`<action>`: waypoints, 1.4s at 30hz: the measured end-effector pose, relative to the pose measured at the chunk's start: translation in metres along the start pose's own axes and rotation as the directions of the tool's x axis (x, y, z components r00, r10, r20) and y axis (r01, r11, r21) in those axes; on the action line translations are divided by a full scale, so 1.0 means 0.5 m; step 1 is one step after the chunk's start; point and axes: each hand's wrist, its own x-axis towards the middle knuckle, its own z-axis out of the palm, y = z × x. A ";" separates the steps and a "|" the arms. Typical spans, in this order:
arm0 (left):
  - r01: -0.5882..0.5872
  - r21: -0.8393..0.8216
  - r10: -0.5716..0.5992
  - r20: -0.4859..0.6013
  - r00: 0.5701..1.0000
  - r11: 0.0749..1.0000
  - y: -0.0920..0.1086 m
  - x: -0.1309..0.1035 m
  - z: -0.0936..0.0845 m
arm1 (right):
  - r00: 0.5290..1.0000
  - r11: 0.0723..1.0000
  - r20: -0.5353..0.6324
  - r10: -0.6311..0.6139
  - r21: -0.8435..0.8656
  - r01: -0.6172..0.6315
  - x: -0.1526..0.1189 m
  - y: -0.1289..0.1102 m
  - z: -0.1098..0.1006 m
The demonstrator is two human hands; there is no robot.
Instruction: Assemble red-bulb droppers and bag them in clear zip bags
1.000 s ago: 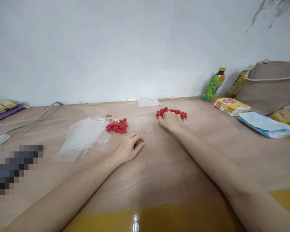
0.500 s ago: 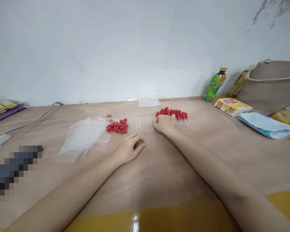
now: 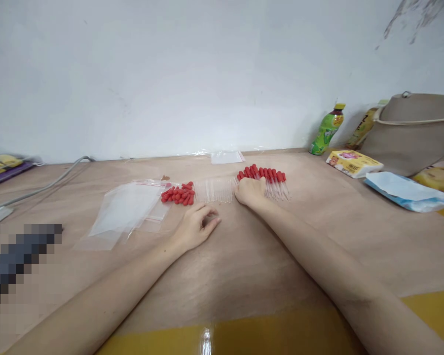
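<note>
A row of clear glass tubes [image 3: 216, 190] lies side by side mid-table. At its left end is a loose pile of red rubber bulbs [image 3: 178, 194]. On the right, several tubes tipped with red bulbs [image 3: 276, 175] lie in a row. My right hand [image 3: 250, 191] rests between the bare tubes and the bulb-tipped ones, its fingers curled; whether it pinches a tube is hidden. My left hand [image 3: 199, 227] lies on the table in front of the pile, fingers curved and apart, with nothing in it.
Clear zip bags [image 3: 124, 209] lie at the left, with a small bag [image 3: 227, 157] by the wall. A grey cable [image 3: 55, 183] runs at far left. A green bottle [image 3: 326, 132], tissue pack [image 3: 354, 163], blue-white packet [image 3: 407, 191] and grey bag [image 3: 410, 133] stand or lie right.
The view has shifted slightly. My right hand's knuckles have tilted a little, and it stays at the same place by the tubes. My left hand has hardly moved.
</note>
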 end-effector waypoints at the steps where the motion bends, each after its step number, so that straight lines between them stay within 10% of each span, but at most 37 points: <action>1: 0.004 0.023 -0.003 -0.038 0.999 1.000 0.001 0.002 -0.005 | 1.000 1.000 -0.007 0.007 0.000 -0.007 -0.002 0.001 -0.004; 9: 0.226 0.200 -0.173 -0.249 0.953 0.954 -0.067 0.073 -0.118 | 0.960 0.973 -0.178 -0.217 0.039 0.227 -0.062 0.060 -0.032; 16: 0.217 0.227 -0.280 0.294 0.914 0.949 -0.213 0.189 -0.163 | 0.827 0.857 -0.359 -0.432 0.122 0.501 -0.120 0.115 0.007; 26: 0.324 0.105 -0.333 0.485 0.809 0.940 -0.271 0.207 -0.132 | 0.773 0.809 -0.414 -0.481 0.128 0.573 -0.132 0.119 0.010; 31: 0.334 0.072 -0.331 0.433 0.838 0.940 -0.247 0.208 -0.155 | 0.786 0.812 -0.417 -0.456 0.165 0.559 -0.133 0.117 0.013; 36: 0.230 -0.097 -0.206 0.209 0.956 0.968 -0.159 0.170 -0.172 | 0.738 0.768 -0.469 -0.486 0.174 0.616 -0.129 0.121 0.027; 42: 0.212 -0.499 -0.129 0.196 0.972 0.840 -0.035 0.055 -0.091 | 0.735 0.745 -0.453 -0.504 0.204 0.636 -0.131 0.116 0.029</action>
